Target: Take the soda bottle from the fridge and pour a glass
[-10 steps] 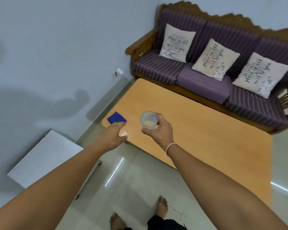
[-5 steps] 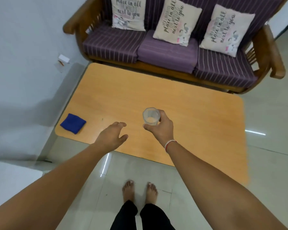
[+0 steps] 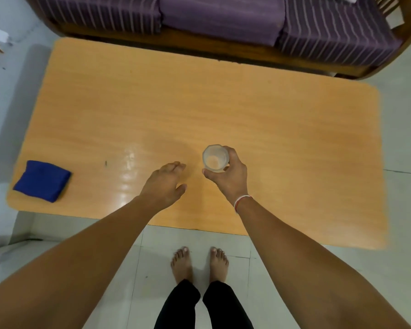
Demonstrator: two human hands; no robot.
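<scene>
My right hand (image 3: 227, 179) is shut on a clear empty glass (image 3: 215, 158), held upright over the front middle of the orange wooden table (image 3: 199, 110). Whether the glass touches the tabletop I cannot tell. My left hand (image 3: 165, 184) hovers just left of the glass, palm down, fingers loosely apart and holding nothing. No soda bottle or fridge is in view.
A folded blue cloth (image 3: 42, 181) lies on the table's front left corner. A purple striped sofa (image 3: 223, 20) with a wooden frame stands right behind the table. A pale wall runs along the left. My bare feet (image 3: 199, 262) stand on light tiles at the table's front edge.
The view has swung from the wall side to face the table squarely and tilted downward. Both hands now sit over the table's front middle, the right one still gripping the glass.
</scene>
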